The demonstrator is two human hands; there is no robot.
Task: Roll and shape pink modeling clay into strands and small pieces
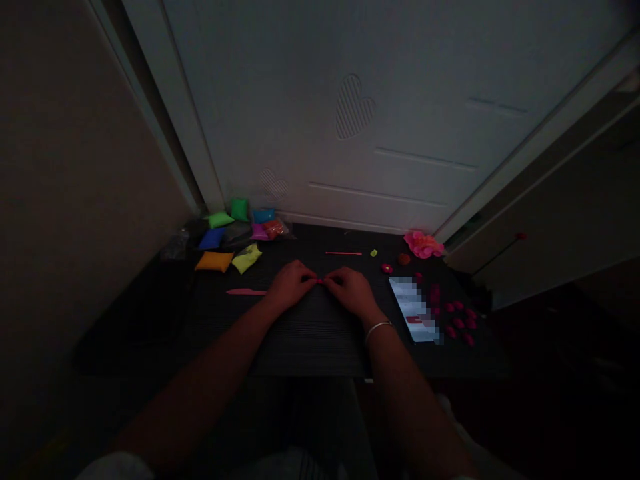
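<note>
My left hand [291, 285] and my right hand [351, 289] meet over the middle of the dark table. Between their fingertips is a small magenta piece of modelling clay [320, 281], pinched from both sides. Its exact shape is too small and dim to make out. A pink plastic clay knife [245, 291] lies just left of my left hand, its right end hidden by that hand. Beyond my right hand lies a thin pink stick tool [343, 253]. A small magenta clay flower [387, 269] with a yellow centre sits further right, near a bit of yellow-green clay [373, 253].
A lit phone [413, 309] lies right of my right hand. Past it are several magenta clay pieces [459, 323], a brownish round piece [403, 259] and a pink flower [423, 244]. Coloured clay packets, including an orange one [214, 261], lie back left. A white panel [300, 120] rises behind the table.
</note>
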